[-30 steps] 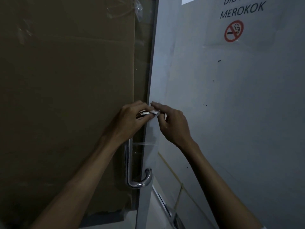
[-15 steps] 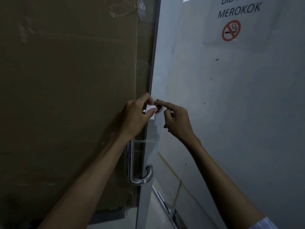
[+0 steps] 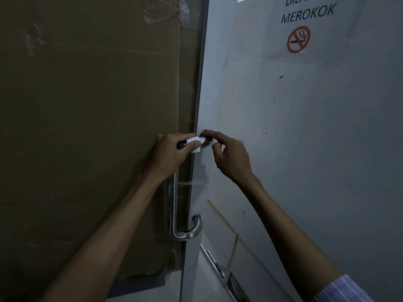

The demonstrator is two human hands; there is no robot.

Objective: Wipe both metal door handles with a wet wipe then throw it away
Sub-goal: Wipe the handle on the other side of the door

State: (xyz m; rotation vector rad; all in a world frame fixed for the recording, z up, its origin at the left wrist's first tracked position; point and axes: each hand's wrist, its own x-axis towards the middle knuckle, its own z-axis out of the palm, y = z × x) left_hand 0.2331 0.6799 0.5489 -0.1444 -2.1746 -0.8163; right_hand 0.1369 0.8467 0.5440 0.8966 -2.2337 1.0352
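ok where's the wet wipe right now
In the head view, mid-frame: the wet wipe wraps the top bend of the door handle, pinched by the left hand, with the right hand alongside.

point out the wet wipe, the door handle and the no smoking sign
wet wipe (image 3: 194, 144), head view, on its white fold under the left thumb
door handle (image 3: 174, 214), head view, on its upright bar
no smoking sign (image 3: 298, 39), head view, on the red circle

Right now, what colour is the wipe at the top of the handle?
White: the wet wipe in the left hand is wrapped on the handle's upper end, head view.
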